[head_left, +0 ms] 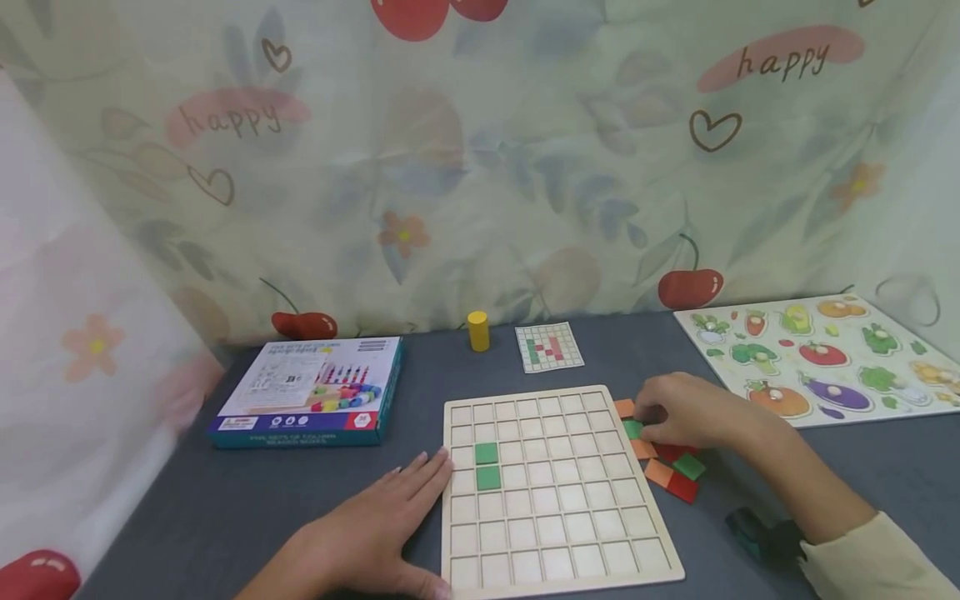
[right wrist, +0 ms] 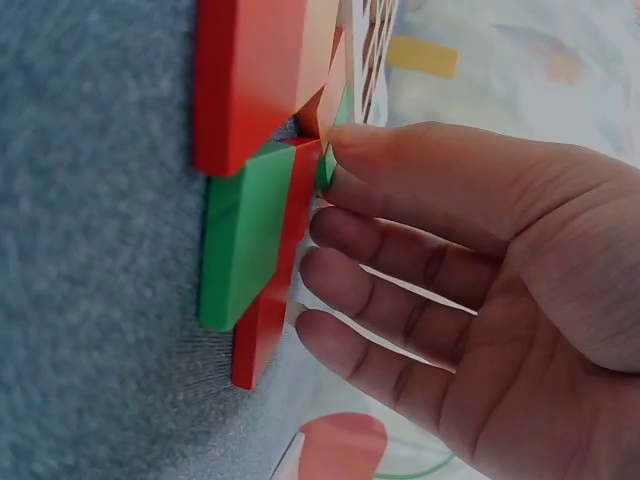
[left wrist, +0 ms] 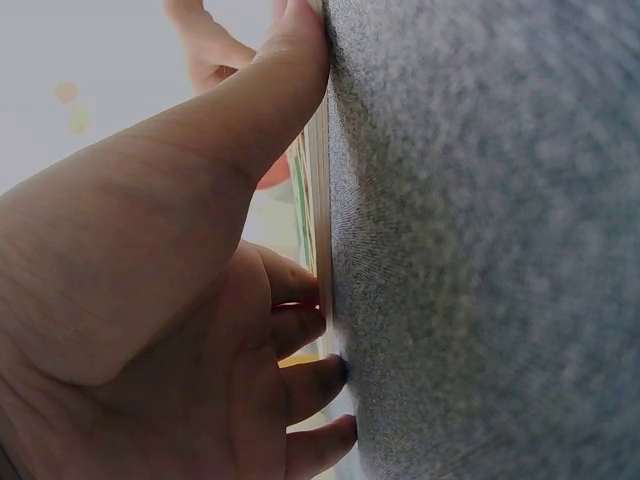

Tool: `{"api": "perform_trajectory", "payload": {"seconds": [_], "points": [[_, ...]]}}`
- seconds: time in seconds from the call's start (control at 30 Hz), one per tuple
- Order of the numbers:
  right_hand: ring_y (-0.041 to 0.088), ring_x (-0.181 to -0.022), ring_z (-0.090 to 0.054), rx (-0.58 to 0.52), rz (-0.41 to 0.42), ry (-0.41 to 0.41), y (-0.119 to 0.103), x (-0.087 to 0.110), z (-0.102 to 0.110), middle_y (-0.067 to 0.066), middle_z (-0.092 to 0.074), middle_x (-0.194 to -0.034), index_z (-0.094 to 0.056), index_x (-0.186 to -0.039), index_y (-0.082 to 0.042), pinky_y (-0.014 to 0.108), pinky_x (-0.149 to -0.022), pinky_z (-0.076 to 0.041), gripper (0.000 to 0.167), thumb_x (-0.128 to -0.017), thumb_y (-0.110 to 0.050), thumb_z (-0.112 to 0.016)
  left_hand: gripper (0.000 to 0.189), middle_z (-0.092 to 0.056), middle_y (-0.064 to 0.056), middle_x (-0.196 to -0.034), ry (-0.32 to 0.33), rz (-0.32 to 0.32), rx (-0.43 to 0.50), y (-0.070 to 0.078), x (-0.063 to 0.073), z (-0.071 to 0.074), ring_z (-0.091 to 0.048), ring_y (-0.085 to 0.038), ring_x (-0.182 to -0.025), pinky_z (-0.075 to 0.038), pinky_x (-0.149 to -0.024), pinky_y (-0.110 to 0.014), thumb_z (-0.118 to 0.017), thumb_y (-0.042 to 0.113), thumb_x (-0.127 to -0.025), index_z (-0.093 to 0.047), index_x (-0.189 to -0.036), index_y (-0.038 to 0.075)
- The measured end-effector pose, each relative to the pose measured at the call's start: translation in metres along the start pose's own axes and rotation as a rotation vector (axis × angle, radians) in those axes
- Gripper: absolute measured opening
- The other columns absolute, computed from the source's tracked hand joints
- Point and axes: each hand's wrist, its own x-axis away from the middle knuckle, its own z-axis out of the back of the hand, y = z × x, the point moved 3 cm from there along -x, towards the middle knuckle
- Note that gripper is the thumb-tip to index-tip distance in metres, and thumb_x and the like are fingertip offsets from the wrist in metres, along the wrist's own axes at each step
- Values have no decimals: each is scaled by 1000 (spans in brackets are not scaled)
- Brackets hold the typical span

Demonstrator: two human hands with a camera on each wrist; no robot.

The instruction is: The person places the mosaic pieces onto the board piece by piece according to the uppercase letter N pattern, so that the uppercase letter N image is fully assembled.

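Observation:
A wooden grid board (head_left: 558, 577) lies on the table with two green square tiles (head_left: 487, 477) in its second column, one below the other. My left hand (head_left: 367, 529) rests at the board's left edge, fingers extended and thumb near the lower corner. In the left wrist view, the fingertips and thumb touch the board's side. To the right of the board, my right hand (head_left: 690, 410) pinches a green tile (right wrist: 326, 168) between thumb and index finger. Its other fingers are loosely bent. Around it lie orange tiles (head_left: 658, 473), red tiles (head_left: 682, 487) and another green tile (head_left: 689, 466).
A small pattern card (head_left: 531, 358) with coloured squares lies behind the board, beside a yellow cylinder (head_left: 478, 332). At the back left is a boxed bead set (head_left: 307, 392). A vegetable puzzle board (head_left: 810, 417) occupies the back right. A dark object (head_left: 757, 533) sits by the right forearm.

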Motion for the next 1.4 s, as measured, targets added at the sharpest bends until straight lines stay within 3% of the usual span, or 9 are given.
{"api": "perform_trajectory", "payload": {"seconds": [0.23, 0.4, 0.6, 0.83, 0.97, 1.17, 1.4], "points": [[6, -69, -53, -109, -49, -54, 2, 2, -1, -11, -57, -76, -65, -82, -19, 29, -63, -49, 17, -83, -18, -82, 119, -12, 0, -167, -3, 2, -6, -1, 0, -1, -12, -28, -152, -18, -117, -57, -61, 83, -75, -16, -162, 17], [8, -71, -54, -177, -41, -50, 2, 1, -3, -10, -57, -77, -62, -85, -17, 29, -64, -49, 20, -82, -15, -82, 118, -11, -1, -167, 0, -2, -6, 0, 0, -1, -12, -27, -152, -18, -117, -57, -62, 82, -75, -16, -162, 16], [10, -73, -58, -292, 0, -38, 4, -2, -3, -8, -60, -77, -65, -86, -15, 29, -67, -53, 17, -81, -6, -79, 118, -12, 1, -167, -8, 6, -1, 1, 0, -1, -12, -26, -152, -18, -118, -57, -63, 80, -75, -16, -163, 17], [13, -76, -63, -379, -22, -48, 11, -2, 0, -6, -66, -81, -71, -88, -12, 29, -72, -55, 12, -83, -4, -78, 119, -12, -1, -167, 20, -16, -18, 2, 1, 0, -12, -27, -152, -20, -117, -58, -63, 81, -75, -16, -162, 15], [15, -74, -62, -392, -27, -17, 13, -2, 1, -5, -66, -80, -72, -90, -10, 30, -69, -55, 11, -83, -2, -77, 118, -12, -1, -167, 8, -4, -13, 1, 0, 0, -13, -28, -152, -19, -117, -58, -62, 82, -75, -16, -162, 16], [18, -70, -61, -434, -103, 57, 14, -1, 2, -1, -67, -78, -73, -91, -7, 32, -62, -54, 10, -83, -1, -75, 119, -12, 0, -167, -7, 11, -9, 0, -1, -1, -13, -28, -152, -19, -117, -58, -61, 83, -74, -16, -163, 18], [17, -78, -62, -455, -129, 133, 1, -4, 3, -3, -71, -84, -77, -92, -8, 31, -68, -54, 9, -83, -5, -78, 118, -12, 0, -167, -6, 13, -9, 0, 0, 0, -13, -28, -152, -19, -117, -58, -61, 83, -74, -16, -162, 18]]}}
